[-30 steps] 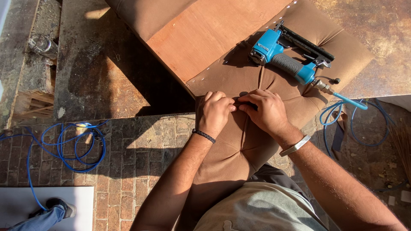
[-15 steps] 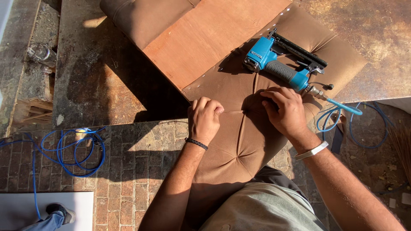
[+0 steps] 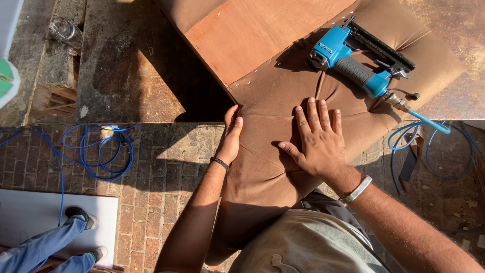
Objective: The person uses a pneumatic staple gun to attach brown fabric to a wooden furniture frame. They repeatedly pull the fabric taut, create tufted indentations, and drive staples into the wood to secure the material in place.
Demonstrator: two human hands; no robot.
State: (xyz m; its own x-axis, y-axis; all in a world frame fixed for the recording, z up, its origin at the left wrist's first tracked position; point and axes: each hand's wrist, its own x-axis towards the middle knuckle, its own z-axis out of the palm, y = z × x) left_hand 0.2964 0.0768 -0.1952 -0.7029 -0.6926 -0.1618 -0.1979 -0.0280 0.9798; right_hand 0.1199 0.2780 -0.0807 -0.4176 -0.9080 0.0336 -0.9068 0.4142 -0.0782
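Right hand (image 3: 316, 141) open flat, fingers spread, palm pressed on brown cushion (image 3: 283, 167). Left hand (image 3: 231, 136) open too, fingers together, edge-on against cushion's left side. Blue staple gun (image 3: 353, 63) lies on cushion beyond right hand, w/ blue hose (image 3: 429, 121).

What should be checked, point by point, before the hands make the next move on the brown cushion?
1. Right hand flat on the brown fabric, fingers spread: ok.
2. Left hand pressed along the cushion's left edge: ok.
3. Blue staple gun lying on the cushion, clear of both hands: ok.
4. Blue air hose joined to the gun's handle end: ok.
5. Fabric smooth: not ok, folds run toward the middle.
6. Gun loaded with staples: cannot tell.
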